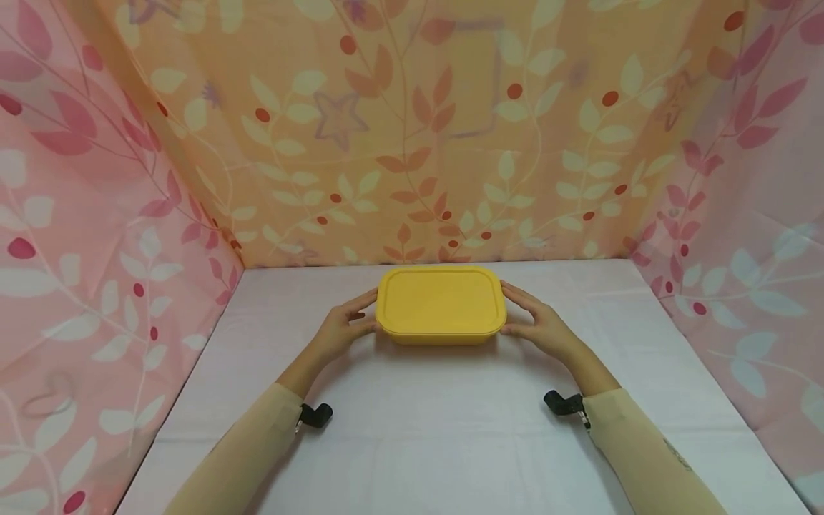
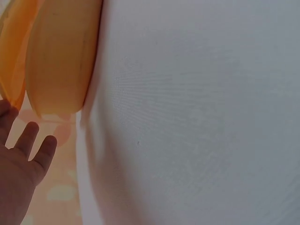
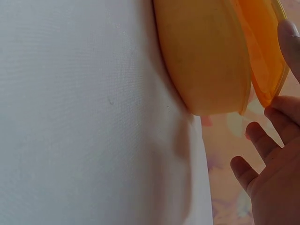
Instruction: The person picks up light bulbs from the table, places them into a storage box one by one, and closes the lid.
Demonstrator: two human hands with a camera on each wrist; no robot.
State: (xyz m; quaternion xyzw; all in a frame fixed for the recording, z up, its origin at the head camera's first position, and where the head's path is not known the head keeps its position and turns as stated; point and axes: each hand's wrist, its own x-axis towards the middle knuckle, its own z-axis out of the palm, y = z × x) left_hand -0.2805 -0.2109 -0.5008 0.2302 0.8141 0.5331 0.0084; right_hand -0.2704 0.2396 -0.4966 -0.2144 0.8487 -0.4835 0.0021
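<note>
A yellow rectangular lid [image 1: 440,300] is held over a matching yellow food container [image 1: 444,340] near the far side of the table. In the right wrist view a gap shows between the lid [image 3: 262,51] and the container [image 3: 201,61], which stands on the cloth. My left hand [image 1: 337,332] holds the lid's left end, its fingertips at the edge. At the opposite end my right hand [image 1: 543,327] grips the lid with thumb and forefinger, the other fingers spread apart. The container's inside is hidden beneath the lid.
A white cloth [image 1: 431,429] covers the table. Behind it hangs an orange leaf-patterned curtain [image 1: 412,143], with pink patterned curtains [image 1: 84,214] along both sides. Small black devices [image 1: 317,415] are worn at the sleeve cuffs.
</note>
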